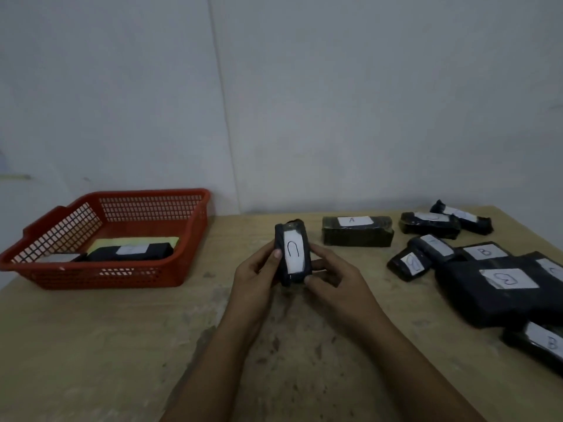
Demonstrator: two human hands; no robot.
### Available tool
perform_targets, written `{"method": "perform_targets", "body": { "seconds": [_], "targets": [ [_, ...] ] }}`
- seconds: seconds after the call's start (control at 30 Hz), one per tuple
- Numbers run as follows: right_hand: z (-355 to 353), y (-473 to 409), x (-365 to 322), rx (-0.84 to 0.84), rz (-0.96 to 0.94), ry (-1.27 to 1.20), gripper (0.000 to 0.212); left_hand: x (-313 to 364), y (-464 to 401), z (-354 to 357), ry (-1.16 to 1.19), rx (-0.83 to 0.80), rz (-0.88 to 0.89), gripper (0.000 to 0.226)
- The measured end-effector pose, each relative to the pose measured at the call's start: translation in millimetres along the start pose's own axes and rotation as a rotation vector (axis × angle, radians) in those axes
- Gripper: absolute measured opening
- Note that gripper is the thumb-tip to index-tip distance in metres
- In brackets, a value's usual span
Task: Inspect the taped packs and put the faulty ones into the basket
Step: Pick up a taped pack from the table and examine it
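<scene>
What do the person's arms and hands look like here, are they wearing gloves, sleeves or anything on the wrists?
Both are bare. The left hand and the right hand wear no gloves, and no rings, watch or bands show on the fingers or wrists. The forearms are uncovered as far as the bottom edge of the picture, so no sleeve is in view. No cables or markings are on them either.

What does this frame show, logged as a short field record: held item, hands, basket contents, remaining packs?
held item: black taped pack, label reading C
left hand: grips the pack's left side
right hand: grips its right side
basket: red, holds one labelled black pack
remaining packs: pack labelled A beside a pile of packs at right
surface: wooden table
</scene>
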State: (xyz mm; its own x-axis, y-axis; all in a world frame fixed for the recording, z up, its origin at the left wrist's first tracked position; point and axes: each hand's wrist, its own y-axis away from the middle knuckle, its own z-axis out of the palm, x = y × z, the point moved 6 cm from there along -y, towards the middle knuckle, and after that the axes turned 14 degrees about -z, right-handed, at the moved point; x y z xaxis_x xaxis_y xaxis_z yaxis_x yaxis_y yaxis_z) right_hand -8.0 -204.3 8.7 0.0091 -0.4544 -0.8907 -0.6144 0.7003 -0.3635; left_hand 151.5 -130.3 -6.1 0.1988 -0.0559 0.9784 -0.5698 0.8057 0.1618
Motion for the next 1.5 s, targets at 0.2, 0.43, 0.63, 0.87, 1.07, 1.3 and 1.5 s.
{"method": "perform_targets", "body": {
  "seconds": [0.2,0.43,0.63,0.87,1.07,1.3,1.5],
  "targets": [
    [6.7,-6.2,15.8,0.065,0.042,-0.097,0.028,-6.1,-15.7,-3.3,0.082,-0.026,-0.009,0.034],
    [-8.2,-11.1,29.1,0.206,0.061,-0.215,0.026,-7.0,-7.8,9.2,-0.115,-0.035,-0.016,0.022],
    [-7.7,-9.9,30.6,0.248,0.072,-0.235,0.019,-7.8,-7.3,9.3,-0.089,-0.005,-0.018,0.015],
    [-16.1,-9.1,30.8,0.261,0.048,-0.165,0.01,-8.6,-4.6,13.7,-0.098,-0.038,-0.021,0.017],
    [-10.2,-8.7,30.6,0.241,0.036,-0.143,0.008,-9.2,-7.9,6.9,-0.053,0.023,-0.006,0.014],
    [-15.8,-7.5,23.0,0.272,-0.005,-0.115,0.012,-12.3,-6.4,9.6,-0.089,-0.009,-0.021,0.016],
    [-15.0,-7.4,21.9,0.26,0.001,-0.121,0.011,-8.6,-5.4,9.6,0.019,0.002,-0.018,0.02]
  ]
}}
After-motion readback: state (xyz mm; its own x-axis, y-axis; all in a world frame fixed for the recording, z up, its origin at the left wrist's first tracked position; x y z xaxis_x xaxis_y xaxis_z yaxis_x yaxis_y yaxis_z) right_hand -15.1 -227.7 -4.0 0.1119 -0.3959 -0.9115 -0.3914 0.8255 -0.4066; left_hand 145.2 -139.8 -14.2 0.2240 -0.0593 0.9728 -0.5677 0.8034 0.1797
